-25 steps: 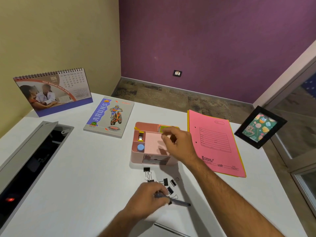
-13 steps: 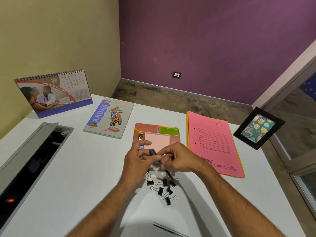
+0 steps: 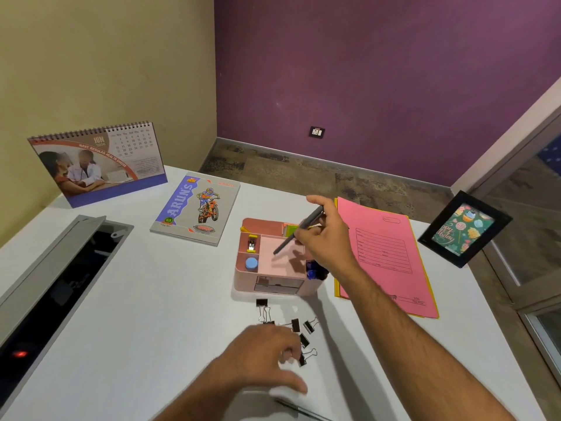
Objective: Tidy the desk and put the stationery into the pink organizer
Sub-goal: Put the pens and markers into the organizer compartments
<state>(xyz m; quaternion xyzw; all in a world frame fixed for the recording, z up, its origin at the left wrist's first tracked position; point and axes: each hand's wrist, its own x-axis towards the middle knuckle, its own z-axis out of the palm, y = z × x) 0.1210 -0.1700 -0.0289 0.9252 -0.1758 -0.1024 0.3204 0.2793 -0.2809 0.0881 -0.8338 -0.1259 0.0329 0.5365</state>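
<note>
Head view: right hand point(image 3: 326, 238) grips a dark pen point(image 3: 299, 235) slantwise, tip down, over the pink organizer point(image 3: 274, 259) at centre frame. Held that way, most likely, to drop it tip-first into one of the compartments; which one can't be told, since the hand covers the right side. The organizer already holds a blue round thing point(image 3: 251, 264) at front left, a small yellow item point(image 3: 252, 242) behind it and green sticky notes point(image 3: 292, 230) at the back.

Left hand point(image 3: 261, 357) sits low in the lower centre over the black binder clips point(image 3: 303, 332) scattered on the white worktop point(image 3: 136, 299). Fingers are spread and relaxed; motion blur hides whether they touch a clip, but nothing looks pinched. Probably staged to gather the clips next.

The notebook point(image 3: 197, 208), pink folder point(image 3: 385, 256), desk calendar point(image 3: 97, 162) and photo frame point(image 3: 464, 229) ring the organizer, well apart from both hands.
</note>
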